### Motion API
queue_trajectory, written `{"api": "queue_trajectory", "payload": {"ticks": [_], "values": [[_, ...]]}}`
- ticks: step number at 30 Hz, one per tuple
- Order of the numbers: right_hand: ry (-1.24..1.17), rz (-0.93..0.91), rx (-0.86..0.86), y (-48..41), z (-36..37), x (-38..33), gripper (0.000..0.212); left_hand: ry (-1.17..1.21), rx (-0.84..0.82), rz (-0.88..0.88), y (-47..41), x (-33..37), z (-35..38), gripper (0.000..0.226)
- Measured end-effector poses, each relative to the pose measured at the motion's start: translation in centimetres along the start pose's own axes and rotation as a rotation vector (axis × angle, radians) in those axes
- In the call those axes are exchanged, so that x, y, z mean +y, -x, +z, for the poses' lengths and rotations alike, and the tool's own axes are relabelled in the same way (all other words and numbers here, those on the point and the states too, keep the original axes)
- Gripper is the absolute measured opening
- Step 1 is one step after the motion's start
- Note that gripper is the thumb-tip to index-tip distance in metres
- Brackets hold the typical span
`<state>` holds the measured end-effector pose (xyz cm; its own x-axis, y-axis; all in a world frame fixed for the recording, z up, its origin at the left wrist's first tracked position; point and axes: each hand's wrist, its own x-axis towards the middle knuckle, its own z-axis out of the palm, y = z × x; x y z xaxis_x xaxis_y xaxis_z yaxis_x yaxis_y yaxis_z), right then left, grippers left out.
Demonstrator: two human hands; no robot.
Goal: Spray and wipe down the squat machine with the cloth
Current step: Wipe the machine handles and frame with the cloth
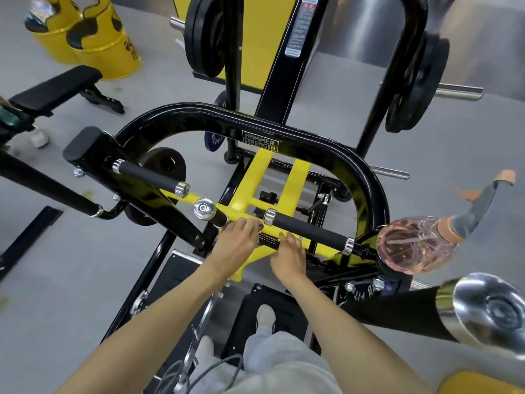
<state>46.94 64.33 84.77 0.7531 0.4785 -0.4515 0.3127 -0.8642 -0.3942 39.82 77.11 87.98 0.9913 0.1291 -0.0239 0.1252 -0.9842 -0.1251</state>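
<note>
The squat machine has a black curved frame [284,129], a yellow cross frame [255,177] and black foam handles [308,230]. Both of my hands reach down to the yellow bar just below the right handle. My left hand [237,241] lies with its fingers across the yellow bar, fingertips by a small reddish mark. My right hand [289,253] rests beside it, fingers on a dark rail along the yellow bar. Neither hand visibly holds anything. A clear pink spray bottle [416,247] with a grey trigger sits on the machine's right side, apart from my hands. No cloth is in view.
My feet stand on the black footplate [295,317]. Weight plates [204,35] hang on the rack behind. Two yellow bins [105,46] and a black bench [56,89] stand at the far left on the grey floor. A chrome-capped roller [483,311] juts in at the near right.
</note>
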Motion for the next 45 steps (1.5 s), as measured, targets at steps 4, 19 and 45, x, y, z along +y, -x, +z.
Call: {"api": "queue_trajectory", "payload": {"ticks": [4,19,45], "values": [[-0.033,0.033,0.011,-0.4,0.5,1.2,0.058,-0.336,-0.119,0.019,-1.1,0.2,1.4,0.021],[-0.033,0.147,0.155,-0.9,2.0,2.5,0.06,0.006,-0.334,0.082,-2.1,2.9,4.8,0.09],[-0.593,0.558,0.407,4.1,6.1,2.5,0.07,-0.04,-0.166,0.169,-1.0,0.8,8.9,0.094]]}}
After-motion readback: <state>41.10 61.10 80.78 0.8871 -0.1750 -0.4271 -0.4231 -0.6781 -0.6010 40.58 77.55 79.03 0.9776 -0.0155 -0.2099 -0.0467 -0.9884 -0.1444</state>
